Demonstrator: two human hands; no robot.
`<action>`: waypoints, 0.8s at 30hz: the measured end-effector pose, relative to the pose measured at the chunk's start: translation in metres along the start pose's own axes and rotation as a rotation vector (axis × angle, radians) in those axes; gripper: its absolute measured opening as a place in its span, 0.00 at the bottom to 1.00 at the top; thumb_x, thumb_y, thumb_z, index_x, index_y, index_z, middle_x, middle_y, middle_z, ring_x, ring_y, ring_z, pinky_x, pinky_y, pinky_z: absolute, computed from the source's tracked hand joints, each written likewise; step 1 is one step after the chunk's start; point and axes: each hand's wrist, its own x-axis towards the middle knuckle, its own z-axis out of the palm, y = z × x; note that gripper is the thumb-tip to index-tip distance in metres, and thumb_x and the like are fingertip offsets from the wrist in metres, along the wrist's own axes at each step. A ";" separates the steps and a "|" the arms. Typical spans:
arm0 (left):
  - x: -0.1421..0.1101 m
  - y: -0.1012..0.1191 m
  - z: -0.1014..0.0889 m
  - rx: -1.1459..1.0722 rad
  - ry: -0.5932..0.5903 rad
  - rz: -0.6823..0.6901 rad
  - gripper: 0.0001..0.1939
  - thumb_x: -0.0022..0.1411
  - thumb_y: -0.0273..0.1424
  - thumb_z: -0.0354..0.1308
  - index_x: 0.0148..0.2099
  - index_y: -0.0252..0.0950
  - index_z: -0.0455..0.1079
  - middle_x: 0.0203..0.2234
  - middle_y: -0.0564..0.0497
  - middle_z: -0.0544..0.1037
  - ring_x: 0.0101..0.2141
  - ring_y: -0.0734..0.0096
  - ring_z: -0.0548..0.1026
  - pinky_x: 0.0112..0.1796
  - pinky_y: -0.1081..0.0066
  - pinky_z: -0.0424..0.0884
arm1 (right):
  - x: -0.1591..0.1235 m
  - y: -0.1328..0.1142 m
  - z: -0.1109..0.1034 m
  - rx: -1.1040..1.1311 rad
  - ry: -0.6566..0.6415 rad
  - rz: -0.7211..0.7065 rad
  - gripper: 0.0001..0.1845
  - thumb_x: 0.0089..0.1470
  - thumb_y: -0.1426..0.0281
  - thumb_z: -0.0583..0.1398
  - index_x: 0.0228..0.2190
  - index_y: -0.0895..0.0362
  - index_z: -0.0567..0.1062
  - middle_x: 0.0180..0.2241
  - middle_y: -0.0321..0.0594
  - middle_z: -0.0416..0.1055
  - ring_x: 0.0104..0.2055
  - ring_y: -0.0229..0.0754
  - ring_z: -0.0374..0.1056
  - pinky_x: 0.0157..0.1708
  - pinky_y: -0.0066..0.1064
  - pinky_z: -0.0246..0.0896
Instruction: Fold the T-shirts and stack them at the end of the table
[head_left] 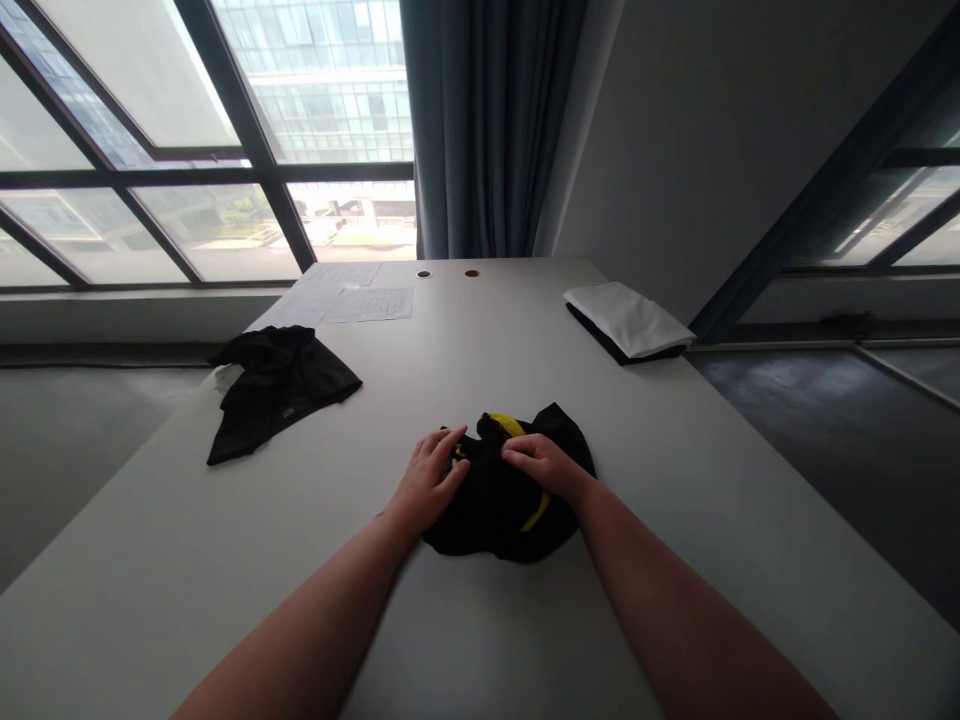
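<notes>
Looking down, we see a crumpled black cloth [491,526] on the white surface [480,345], right in front of us. It has bright yellow strips [506,423]. Our left hand [432,478] lies on its left side with thumb and fingers spread, so that grip is loose. Our right hand [546,464] is on the other side, thumb and fingertips close together by a yellow strip; we cannot tell if that grip pinches the cloth. We think the cloth is light, soft and floppy. It should not break, but it may bunch up, so we would hold it by two edges that sit well apart. Farther off on the left lies a flatter black cloth [281,385]. On the right is a folded white cloth [628,318] with a black layer [622,351] under it. Past them are papers [367,305] and two round holes [472,273], then a blue curtain [491,130] and the windows [345,80].
</notes>
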 end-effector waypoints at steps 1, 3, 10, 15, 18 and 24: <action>0.000 0.001 0.000 0.027 -0.006 -0.010 0.27 0.71 0.39 0.55 0.70 0.47 0.63 0.58 0.45 0.72 0.60 0.55 0.68 0.63 0.52 0.63 | 0.001 0.002 0.001 -0.047 0.058 0.003 0.23 0.63 0.55 0.56 0.21 0.53 0.65 0.22 0.33 0.62 0.26 0.40 0.58 0.28 0.32 0.53; 0.000 0.002 0.001 0.079 -0.019 -0.027 0.27 0.70 0.40 0.56 0.69 0.48 0.65 0.53 0.46 0.74 0.55 0.55 0.70 0.61 0.52 0.65 | 0.003 0.006 0.002 -0.165 0.173 -0.014 0.20 0.63 0.58 0.56 0.23 0.54 0.71 0.25 0.35 0.69 0.29 0.42 0.65 0.33 0.34 0.60; 0.003 0.002 0.003 0.184 0.006 -0.052 0.12 0.70 0.37 0.56 0.44 0.41 0.80 0.43 0.45 0.75 0.47 0.55 0.71 0.54 0.52 0.69 | 0.013 0.024 0.000 -0.453 0.377 -0.100 0.11 0.57 0.69 0.60 0.36 0.54 0.83 0.52 0.48 0.77 0.59 0.54 0.69 0.62 0.48 0.60; 0.002 0.007 -0.003 0.174 0.081 0.040 0.12 0.69 0.32 0.54 0.32 0.39 0.74 0.60 0.47 0.71 0.60 0.50 0.65 0.61 0.48 0.62 | 0.008 0.015 0.000 -0.832 0.605 0.117 0.17 0.56 0.68 0.63 0.47 0.54 0.82 0.58 0.53 0.68 0.64 0.62 0.60 0.60 0.55 0.57; 0.000 0.014 -0.009 0.047 -0.013 0.141 0.15 0.67 0.26 0.49 0.29 0.38 0.70 0.57 0.48 0.76 0.58 0.56 0.70 0.61 0.52 0.63 | 0.003 0.004 -0.003 -0.967 0.665 0.311 0.21 0.58 0.61 0.64 0.53 0.51 0.79 0.52 0.53 0.70 0.55 0.60 0.65 0.51 0.51 0.61; -0.004 0.022 -0.008 -0.083 -0.253 0.200 0.09 0.68 0.32 0.51 0.34 0.40 0.69 0.37 0.49 0.80 0.37 0.66 0.77 0.41 0.67 0.71 | 0.006 0.003 -0.005 -0.930 0.465 0.457 0.24 0.61 0.57 0.62 0.56 0.52 0.74 0.47 0.48 0.77 0.49 0.55 0.71 0.48 0.43 0.58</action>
